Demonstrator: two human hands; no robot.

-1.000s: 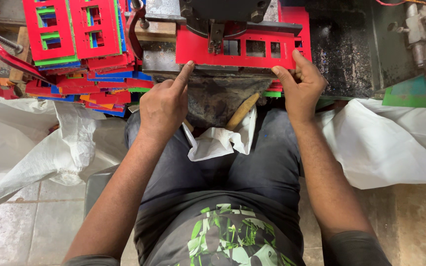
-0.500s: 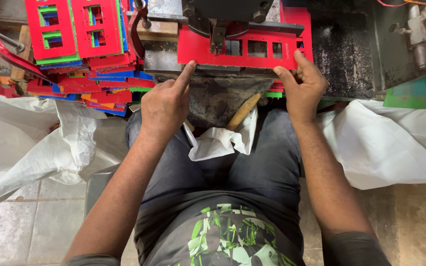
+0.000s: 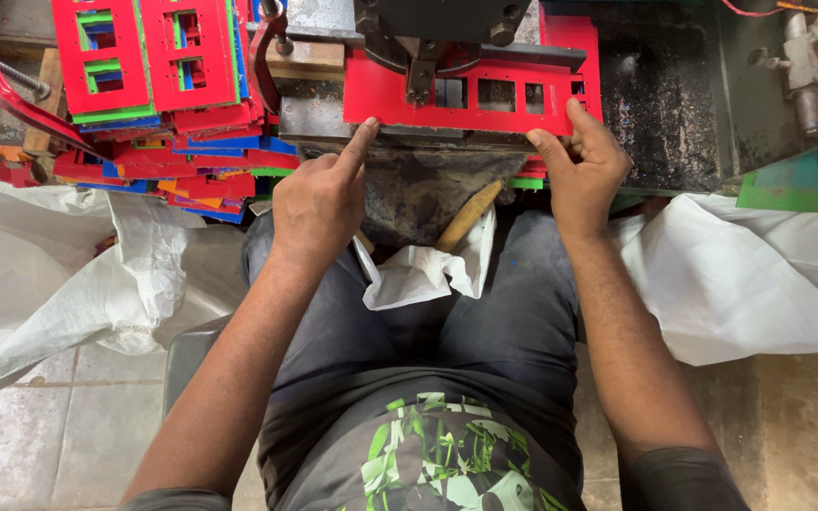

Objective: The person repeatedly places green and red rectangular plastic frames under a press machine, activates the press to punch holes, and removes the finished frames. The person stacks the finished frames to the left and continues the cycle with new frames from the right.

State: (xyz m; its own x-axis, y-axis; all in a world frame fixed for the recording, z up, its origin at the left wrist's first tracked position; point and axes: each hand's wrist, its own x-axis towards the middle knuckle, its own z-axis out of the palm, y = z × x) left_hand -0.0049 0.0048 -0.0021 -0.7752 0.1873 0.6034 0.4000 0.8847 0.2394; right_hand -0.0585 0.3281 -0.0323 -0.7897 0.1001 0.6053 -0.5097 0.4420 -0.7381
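The person sits in front of a dark metal press machine (image 3: 447, 28) and looks down at both hands. A red plastic plate (image 3: 485, 99) with several rectangular windows lies flat on the bed of the machine, under the black head of the press. The left hand (image 3: 319, 203) is mostly closed, with only the index finger stretched out; the tip of this finger touches the lower left edge of the red plate. The right hand (image 3: 584, 166) grips the lower right corner of the same plate, thumb on the top face and the other fingers curled under the edge, so it holds the plate narrow between them.

To the left of the machine there is a pile of similar plates (image 3: 158, 114), mostly red, with blue, green and orange ones between them; the pile is untidy and some plates stick out. Two red plates stand on top of this pile. A red lever (image 3: 11, 90) passes at the far left. A wooden handle (image 3: 471, 213) points down from under the machine, just beside a white cloth (image 3: 423, 274) that lies on the person's lap. White woven sacks (image 3: 49, 274) lie on both sides of the legs, on the tiled floor (image 3: 11, 445). A green plate (image 3: 792, 180) rests at the right, well apart from the hands.
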